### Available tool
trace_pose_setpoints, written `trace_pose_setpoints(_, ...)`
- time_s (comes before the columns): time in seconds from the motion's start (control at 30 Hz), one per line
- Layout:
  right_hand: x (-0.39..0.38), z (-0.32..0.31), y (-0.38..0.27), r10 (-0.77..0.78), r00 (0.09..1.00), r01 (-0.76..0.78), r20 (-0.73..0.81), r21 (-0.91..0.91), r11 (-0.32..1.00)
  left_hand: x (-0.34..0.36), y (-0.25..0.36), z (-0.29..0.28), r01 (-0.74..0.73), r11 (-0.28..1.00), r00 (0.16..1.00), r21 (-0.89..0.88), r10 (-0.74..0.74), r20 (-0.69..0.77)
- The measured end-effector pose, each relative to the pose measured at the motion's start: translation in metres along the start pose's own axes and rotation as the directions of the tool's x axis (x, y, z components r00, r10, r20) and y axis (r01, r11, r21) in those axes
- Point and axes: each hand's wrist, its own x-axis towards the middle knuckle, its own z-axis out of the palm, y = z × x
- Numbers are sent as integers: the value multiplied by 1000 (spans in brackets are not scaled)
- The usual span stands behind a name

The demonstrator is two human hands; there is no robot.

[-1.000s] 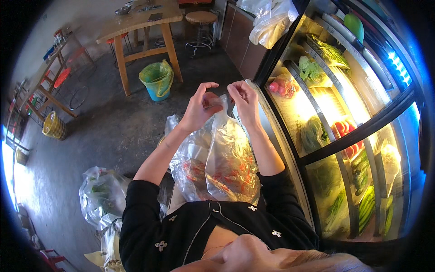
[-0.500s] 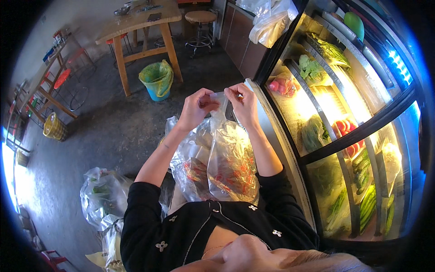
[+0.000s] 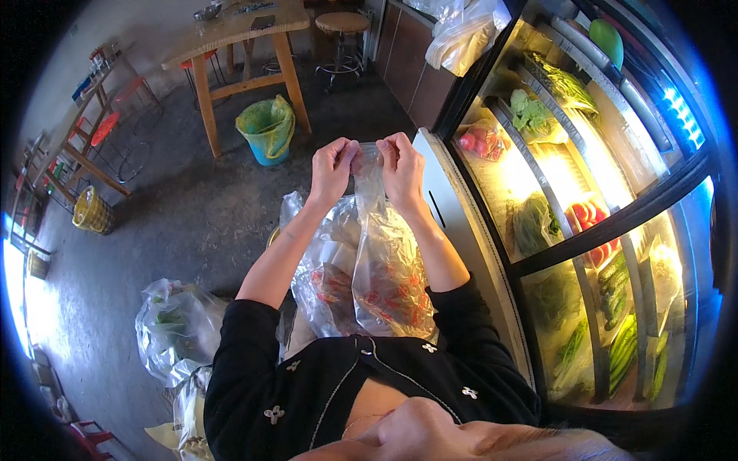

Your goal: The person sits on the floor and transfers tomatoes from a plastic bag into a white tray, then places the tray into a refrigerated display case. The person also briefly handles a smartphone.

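A clear plastic bag (image 3: 390, 273) with red print hangs down in front of my body. At its upper left corner, my left hand (image 3: 332, 173) pinches the edge between thumb and fingers. The opposite corner is gripped by my right hand (image 3: 403, 173), with its fingers curled. Between the two hands the film is drawn out flat, and below them it narrows into creased folds. Just left of it is another clear bag (image 3: 327, 257), also with red print, partly covered by the first. What either bag contains is hard to make out through the shiny film.
A lit glass-fronted cabinet (image 3: 513, 270) with vegetables on shelves stands close on my right. White plastic bags (image 3: 465, 38) hang at its top corner. Ahead are a blue bin (image 3: 266, 132) and a wooden table (image 3: 231, 38). A bag of greens (image 3: 181, 326) lies at lower left.
My left fingers have closed on the bag's edge and both hands have turned more upright. The right hand has shifted slightly left. The bag's top is now spread between them.
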Motion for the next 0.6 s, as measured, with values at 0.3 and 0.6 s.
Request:
trace_pose_setpoints(0.3,-11,2,26,45,959,-94,280,163,982,10,-26,-5,38,986,992,-161,-57,-114)
trace_pose_setpoints(0.6,-58,3,62,227,863,-203,452,-102,974,29,-81,-11,176,946,940,-273,-244,-239)
